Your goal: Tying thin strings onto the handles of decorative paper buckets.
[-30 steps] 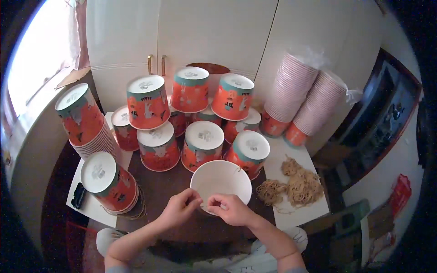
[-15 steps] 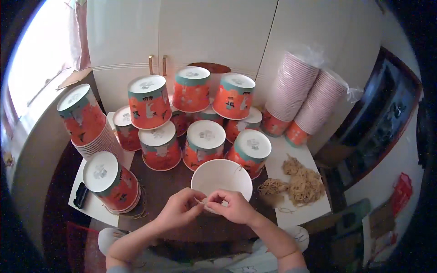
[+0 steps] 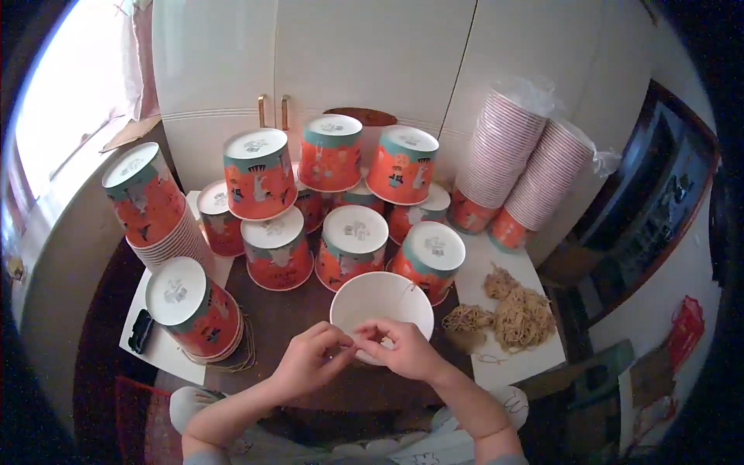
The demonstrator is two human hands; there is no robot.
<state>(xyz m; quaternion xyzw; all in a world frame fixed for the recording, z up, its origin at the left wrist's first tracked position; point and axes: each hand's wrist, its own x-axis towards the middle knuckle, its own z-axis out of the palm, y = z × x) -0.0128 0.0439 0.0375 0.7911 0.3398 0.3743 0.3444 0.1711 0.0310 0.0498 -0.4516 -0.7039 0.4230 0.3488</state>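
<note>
A white-lined paper bucket (image 3: 368,298) stands mouth up in front of me, tilted slightly my way. A short bit of thin string (image 3: 411,287) shows at its far right rim. Over the near rim, my left hand (image 3: 314,358) and my right hand (image 3: 397,353) meet fingertip to fingertip. Both are closed in a pinch on what looks like a thin strand of string, mostly hidden by the fingers. Behind the bucket, several orange and teal printed paper buckets (image 3: 353,242) stand upside down, some stacked in a second layer.
A heap of tan string (image 3: 523,319) lies on a white board (image 3: 508,372) at right. Behind it lean two tall bucket stacks (image 3: 504,147) in clear plastic. On the left are another stack (image 3: 147,198), a bucket with string around it (image 3: 194,310) and a black object (image 3: 140,332).
The view has shifted slightly. Both hands remain at the bucket's near rim, fingertips pinched, with only small finger movements.
</note>
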